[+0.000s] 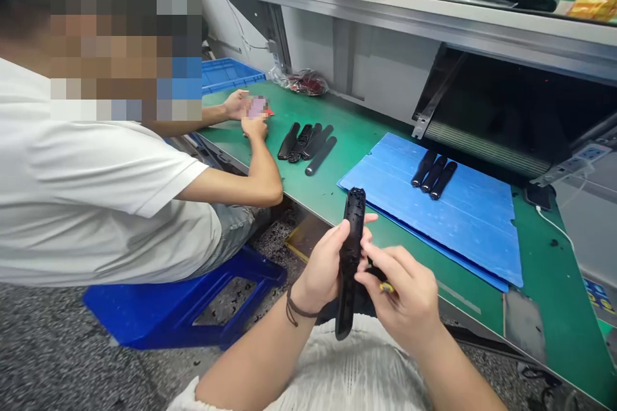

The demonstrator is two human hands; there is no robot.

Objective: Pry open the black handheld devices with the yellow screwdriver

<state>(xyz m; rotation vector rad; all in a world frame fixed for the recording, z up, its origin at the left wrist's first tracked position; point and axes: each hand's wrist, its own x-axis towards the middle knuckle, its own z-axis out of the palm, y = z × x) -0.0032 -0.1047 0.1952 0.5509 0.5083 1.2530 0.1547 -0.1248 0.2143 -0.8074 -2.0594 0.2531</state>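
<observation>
Here, the left hand [325, 266] grips a long black part [353, 237] in front of the green tabletop's [544, 257] near edge, and the right hand [407, 292] pinches a small yellow-ended tool [386, 287] beside it. Three black pieces [435, 174] lie near the blue sheet's [453, 225] far edge.

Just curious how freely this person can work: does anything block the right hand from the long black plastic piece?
Nothing visible blocks it: the right hand is close beside the long black plastic piece. Only fingertips of the left hand holding it show on that side.
</observation>
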